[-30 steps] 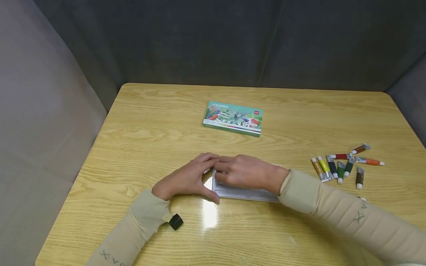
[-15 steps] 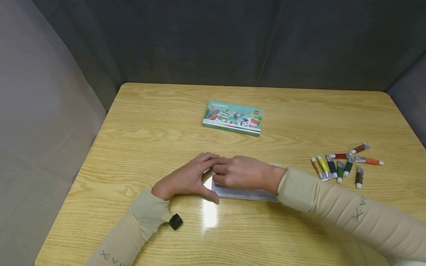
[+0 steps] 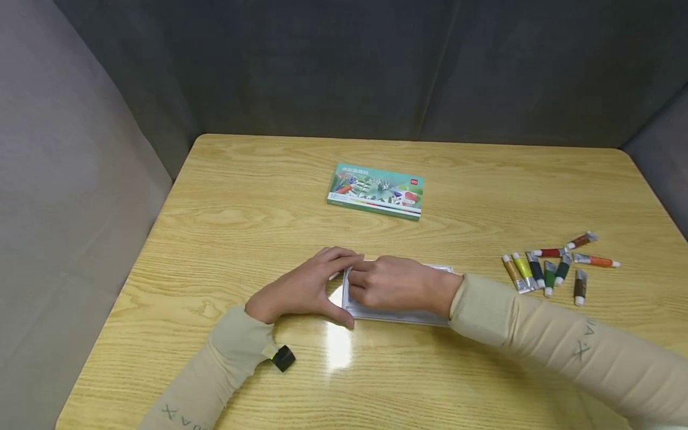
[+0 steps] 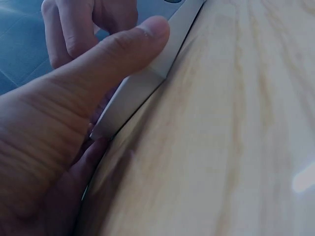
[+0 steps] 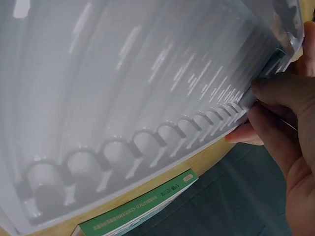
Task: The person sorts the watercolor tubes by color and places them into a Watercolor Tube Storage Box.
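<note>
A white plastic tray (image 3: 398,315) with a row of rounded slots lies near the middle of the table. My left hand (image 3: 303,289) holds its left end, thumb at the near corner and fingers at the far one. In the left wrist view the thumb (image 4: 118,54) lies against the tray's side wall. Over the tray's left part, my right hand (image 3: 395,283) has its fingers curled. The right wrist view shows its fingers pinching a small paint tube (image 5: 269,65), dark and mostly hidden, at the end slot. The other slots in that view hold nothing.
Several paint tubes (image 3: 549,278) in mixed colours lie loose on the right of the table. Behind the tray rests a flat green illustrated box (image 3: 376,191). A small black block (image 3: 283,358) is attached at the left cuff. Dark cloth (image 3: 322,71) hangs behind the table.
My right hand has shifted slightly toward me at the tray's left end, uncovering more of the far rim. The left index finger has reached a little further right; the left hand otherwise stays put.
</note>
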{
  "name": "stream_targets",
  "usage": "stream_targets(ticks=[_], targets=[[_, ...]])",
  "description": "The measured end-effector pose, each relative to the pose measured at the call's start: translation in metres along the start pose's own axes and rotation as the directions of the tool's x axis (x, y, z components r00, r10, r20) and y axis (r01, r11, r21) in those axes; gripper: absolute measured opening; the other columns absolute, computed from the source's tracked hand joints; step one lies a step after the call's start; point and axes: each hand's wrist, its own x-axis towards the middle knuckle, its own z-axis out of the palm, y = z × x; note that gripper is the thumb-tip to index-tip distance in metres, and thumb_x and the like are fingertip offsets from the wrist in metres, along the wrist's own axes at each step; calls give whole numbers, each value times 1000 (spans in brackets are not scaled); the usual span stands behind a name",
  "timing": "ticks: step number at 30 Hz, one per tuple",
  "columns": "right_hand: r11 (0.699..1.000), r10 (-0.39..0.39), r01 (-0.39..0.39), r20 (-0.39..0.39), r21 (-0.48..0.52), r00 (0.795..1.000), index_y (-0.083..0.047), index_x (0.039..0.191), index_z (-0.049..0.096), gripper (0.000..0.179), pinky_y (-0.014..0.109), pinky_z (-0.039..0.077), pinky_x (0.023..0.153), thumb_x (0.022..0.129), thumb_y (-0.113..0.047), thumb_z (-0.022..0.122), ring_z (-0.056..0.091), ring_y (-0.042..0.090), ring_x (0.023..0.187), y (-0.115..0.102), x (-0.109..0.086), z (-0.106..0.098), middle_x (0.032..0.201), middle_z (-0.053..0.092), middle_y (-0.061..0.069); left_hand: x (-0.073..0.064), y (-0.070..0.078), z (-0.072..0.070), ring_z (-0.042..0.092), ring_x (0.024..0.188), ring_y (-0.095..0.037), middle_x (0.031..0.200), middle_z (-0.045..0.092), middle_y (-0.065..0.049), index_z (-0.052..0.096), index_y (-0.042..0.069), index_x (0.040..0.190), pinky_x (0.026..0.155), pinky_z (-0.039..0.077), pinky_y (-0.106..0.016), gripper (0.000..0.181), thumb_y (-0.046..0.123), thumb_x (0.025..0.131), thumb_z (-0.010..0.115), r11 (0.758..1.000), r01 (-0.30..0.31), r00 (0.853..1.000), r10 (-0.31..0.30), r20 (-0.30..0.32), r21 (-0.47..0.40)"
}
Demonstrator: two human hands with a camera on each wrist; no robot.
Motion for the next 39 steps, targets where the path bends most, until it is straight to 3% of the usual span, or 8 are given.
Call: stream_targets(ticks=[7, 12, 22, 28, 39], targets=[[999, 16, -16, -9, 36, 1000, -14, 93, 71, 3, 22, 59, 68, 96, -14, 71, 63, 13, 85, 1, -1, 1, 90, 66, -1, 1, 2, -1, 42, 144, -13, 153, 47, 7, 47, 22, 155, 120, 43, -38, 108, 58, 65, 94, 999, 5, 1000, -5, 3, 33], [989, 66, -67, 10, 136, 998, -12, 93, 71, 4, 23, 60, 73, 97, -11, 70, 63, 13, 94, 2, 0, 0, 96, 66, 0, 1, 3, -2, 41, 145, -13, 154, 45, 8, 47, 23, 155, 121, 42, -38, 108, 58, 65, 94, 999, 30, 999, -31, 15, 33], [923, 188, -185, 23, 338, 982, -10, 91, 73, 7, 26, 60, 80, 97, -7, 70, 62, 13, 90, 3, 2, 4, 92, 65, 1, 1, 3, -4, 41, 145, -13, 157, 44, 7, 47, 18, 156, 121, 42, -38, 109, 58, 66, 94, 998, 47, 999, -48, 19, 45], [887, 215, -219, 56, 406, 975, -9, 95, 76, 10, 29, 61, 83, 99, -9, 67, 65, 13, 92, 4, 1, 5, 94, 66, 1, 1, 2, -2, 41, 145, -12, 155, 45, 9, 48, 19, 155, 121, 42, -39, 107, 57, 66, 94, 999, 45, 999, -45, 21, 22], [906, 192, -189, 32, 380, 981, -8, 96, 76, 9, 28, 60, 82, 99, -7, 67, 63, 13, 91, 4, -3, 4, 95, 65, 1, 1, 1, -1, 41, 146, -12, 156, 44, 8, 45, 18, 157, 122, 42, -37, 111, 59, 66, 93, 998, 40, 999, -40, 15, 40]])
